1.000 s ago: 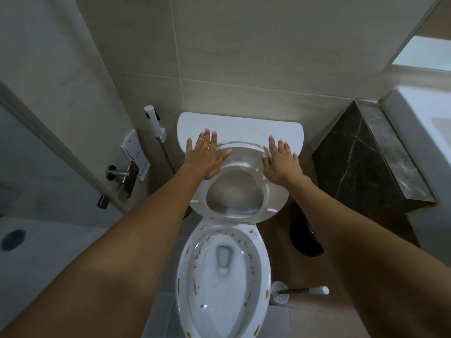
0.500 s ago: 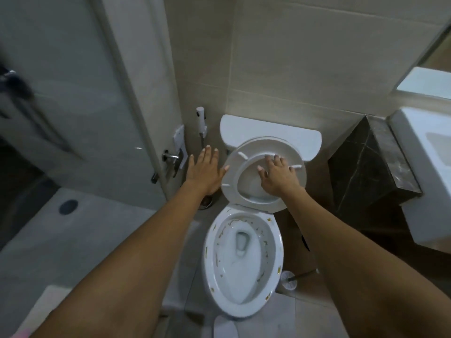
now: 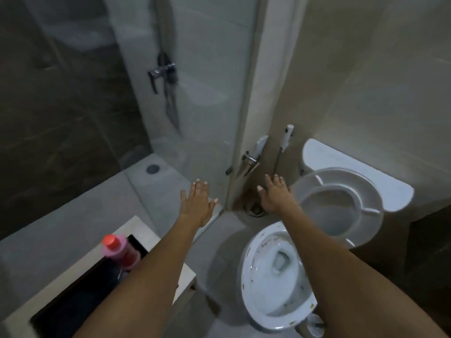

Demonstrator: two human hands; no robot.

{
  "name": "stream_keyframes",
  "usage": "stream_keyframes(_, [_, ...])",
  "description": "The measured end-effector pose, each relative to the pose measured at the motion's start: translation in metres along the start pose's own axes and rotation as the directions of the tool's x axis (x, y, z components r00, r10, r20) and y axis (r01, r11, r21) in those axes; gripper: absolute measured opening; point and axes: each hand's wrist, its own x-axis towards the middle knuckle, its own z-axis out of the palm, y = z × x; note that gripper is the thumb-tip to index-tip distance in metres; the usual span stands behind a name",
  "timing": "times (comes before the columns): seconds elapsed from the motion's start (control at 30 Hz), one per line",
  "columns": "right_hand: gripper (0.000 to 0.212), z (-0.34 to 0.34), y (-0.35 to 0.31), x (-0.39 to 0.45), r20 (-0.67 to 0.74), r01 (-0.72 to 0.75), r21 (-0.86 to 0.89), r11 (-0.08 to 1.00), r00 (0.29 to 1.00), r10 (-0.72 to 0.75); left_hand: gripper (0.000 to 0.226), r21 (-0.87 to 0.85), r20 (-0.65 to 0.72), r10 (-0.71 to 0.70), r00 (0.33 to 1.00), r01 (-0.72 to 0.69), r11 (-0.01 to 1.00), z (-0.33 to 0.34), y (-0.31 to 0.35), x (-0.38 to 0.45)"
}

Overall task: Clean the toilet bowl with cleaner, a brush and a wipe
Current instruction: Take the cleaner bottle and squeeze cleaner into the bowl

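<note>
The white toilet bowl (image 3: 253, 284) stands at the lower right, its inside speckled with brown and yellow dirt. Its seat (image 3: 366, 198) and lid are raised against the cistern (image 3: 341, 157). My left hand (image 3: 196, 204) hovers flat with straight fingers over the floor left of the bowl, holding nothing. My right hand (image 3: 274, 193) is stretched out, fingers straight, just left of the raised seat and apart from it. A pink cleaner bottle (image 3: 120, 252) with a red cap stands on a low box at the lower left, beside my left forearm. A brush holder (image 3: 316, 324) peeks out behind the bowl.
A glass shower partition (image 3: 202, 98) with a metal handle (image 3: 250, 159) rises between the shower floor and the toilet. A bidet sprayer (image 3: 286, 137) hangs on the wall. A floor drain (image 3: 255, 209) lies under my right hand. The low box (image 3: 136, 230) fills the lower left.
My right hand has come off the raised seat and both hands have swung left. The view has turned left, bringing the cleaner bottle and box into sight.
</note>
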Motion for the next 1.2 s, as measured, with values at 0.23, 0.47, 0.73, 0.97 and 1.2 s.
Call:
stream_keyframes(0.23, [0.059, 0.033, -0.069, 0.005, 0.115, 0.316, -0.085, 0.945, 0.945, -0.306, 0.064, -0.070, -0.065, -0.295, 0.953, 0.290, 0.954, 0.024, -0.055, -0.058])
stream_keyframes(0.47, [0.060, 0.076, -0.119, -0.018, 0.281, 0.535, -0.180, 0.825, 0.832, -0.478, 0.065, -0.107, -0.080, -0.560, 0.824, 0.552, 0.827, 0.073, -0.097, -0.133])
stream_keyframes(0.73, [0.059, 0.131, -0.171, -0.035, 0.407, 0.653, -0.211, 0.728, 0.735, -0.542, 0.065, -0.191, 0.042, -0.680, 0.732, 0.674, 0.714, 0.111, -0.137, -0.184])
stream_keyframes(0.97, [0.059, 0.185, -0.215, -0.038, 0.448, 0.674, -0.206, 0.710, 0.709, -0.544, 0.066, -0.216, 0.110, -0.679, 0.726, 0.684, 0.697, 0.137, -0.185, -0.192])
stream_keyframes(1.2, [0.060, 0.231, -0.234, -0.033, 0.472, 0.611, -0.210, 0.763, 0.747, -0.468, 0.066, -0.169, 0.137, -0.601, 0.788, 0.616, 0.769, 0.153, -0.246, -0.179])
